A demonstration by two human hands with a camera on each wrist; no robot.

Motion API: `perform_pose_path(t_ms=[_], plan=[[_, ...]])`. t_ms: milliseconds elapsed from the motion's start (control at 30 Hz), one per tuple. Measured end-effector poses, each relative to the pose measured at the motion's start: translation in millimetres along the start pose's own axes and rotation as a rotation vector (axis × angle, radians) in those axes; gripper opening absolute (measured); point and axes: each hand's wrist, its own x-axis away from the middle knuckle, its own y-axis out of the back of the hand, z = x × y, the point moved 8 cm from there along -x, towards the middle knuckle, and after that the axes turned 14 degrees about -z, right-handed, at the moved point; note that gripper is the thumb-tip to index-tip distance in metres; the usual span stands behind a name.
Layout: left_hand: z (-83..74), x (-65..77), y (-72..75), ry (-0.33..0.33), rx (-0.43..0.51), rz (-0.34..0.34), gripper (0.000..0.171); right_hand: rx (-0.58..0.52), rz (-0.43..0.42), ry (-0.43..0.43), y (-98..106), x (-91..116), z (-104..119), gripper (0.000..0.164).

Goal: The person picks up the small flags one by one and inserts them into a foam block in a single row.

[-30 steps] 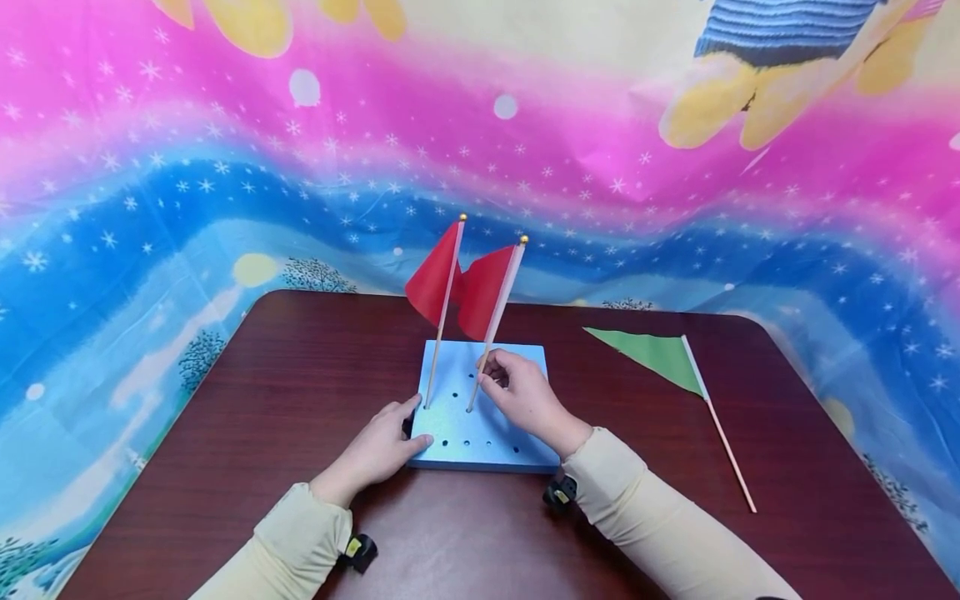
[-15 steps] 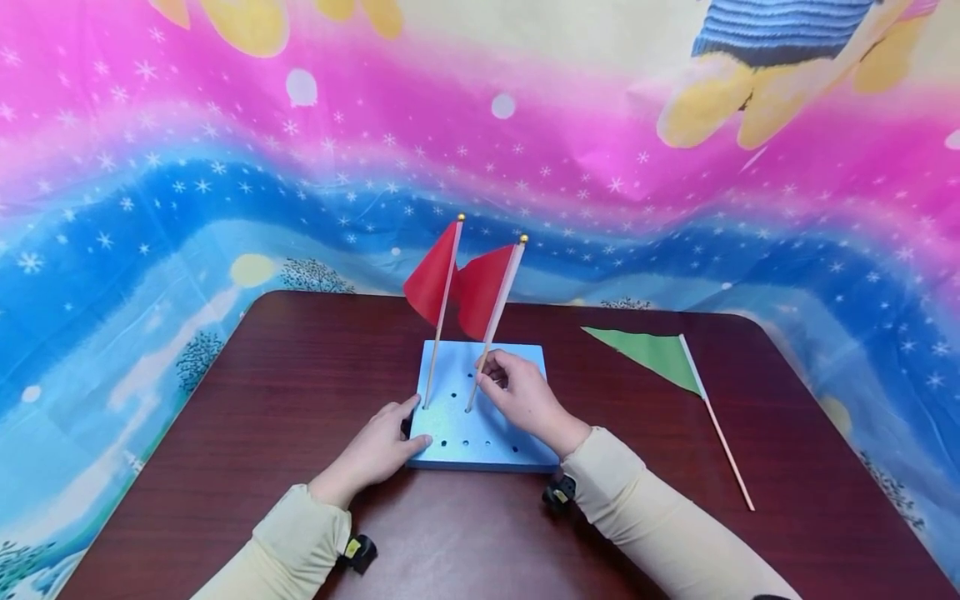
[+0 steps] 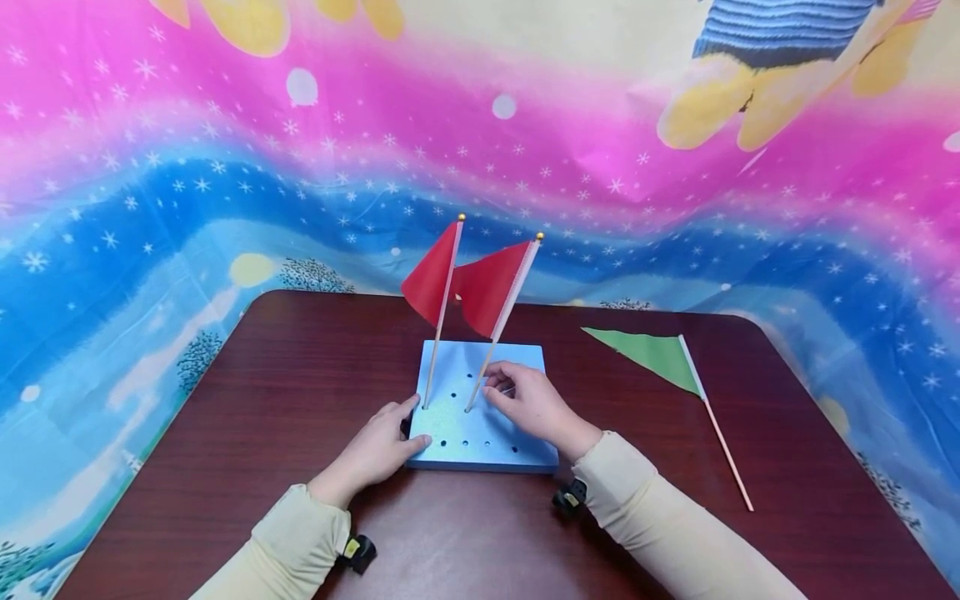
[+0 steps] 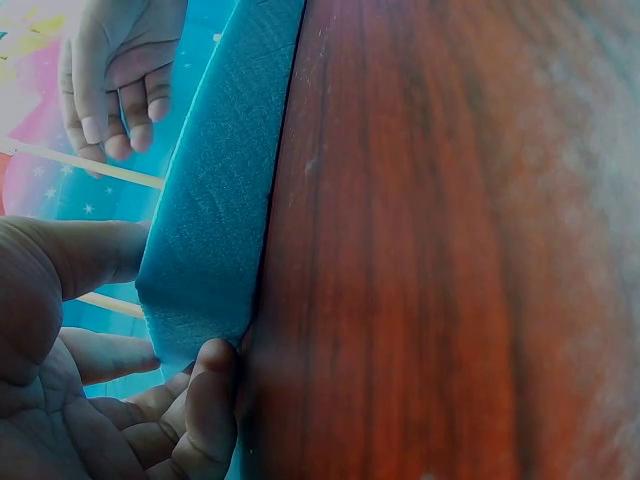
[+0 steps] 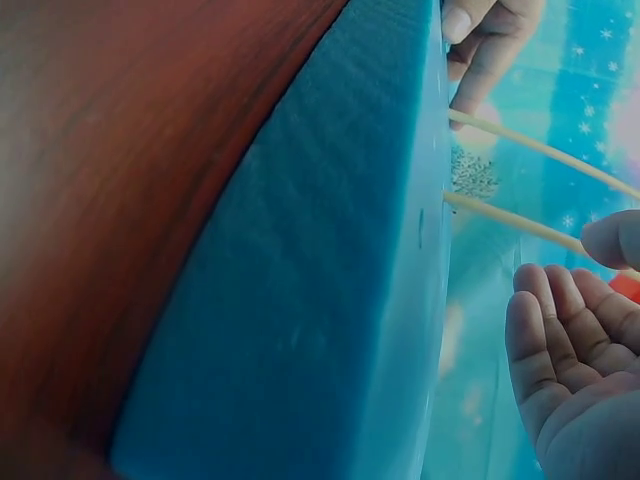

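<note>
A light-blue board with holes (image 3: 510, 429) lies on the table, and two red pennant flags stand in it on thin wooden sticks. The left flag (image 3: 435, 279) is nearly upright; the right flag (image 3: 491, 292) leans to the right. My left hand (image 3: 378, 442) grips the board's left front corner, its thumb on top and other fingers along the side (image 4: 210, 400). Beside the right flag's stick (image 5: 510, 218), my right hand (image 3: 532, 404) has its fingers loosely bent and apart, with nothing held between them. Its fingertips are close to the stick.
A green pennant flag (image 3: 660, 358) on its stick lies flat on the dark wooden table (image 3: 315, 375), to the right of the board. A colourful printed cloth (image 3: 225, 183) hangs behind and around the table.
My right hand has let go of the right flag's stick and drawn slightly to the right. That flag's top has tipped a little to the right. The left hand has stayed put.
</note>
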Motion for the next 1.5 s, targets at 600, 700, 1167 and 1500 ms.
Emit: perform_pose_path(t_ms=[600, 700, 1167, 1500], plan=[[-1.6, 0.3, -0.2, -0.004, 0.003, -0.001, 0.071, 0.073, -0.052, -0.022, 38.4, 6.0, -32.8, 0.022], [-1.9, -0.7, 0.0, -0.016, 0.002, -0.009, 0.071, 0.092, -0.063, -0.017, 44.9, 6.2, -35.5, 0.021], [-1.2, -0.7, -1.5, -0.015, 0.002, -0.010, 0.071, 0.159, -0.106, -0.064, 76.4, 12.0, -61.7, 0.023], [2.8, 0.5, -2.5, -0.007, 0.008, -0.006, 0.071, 0.219, -0.120, -0.091, 93.5, 19.2, -83.6, 0.025]])
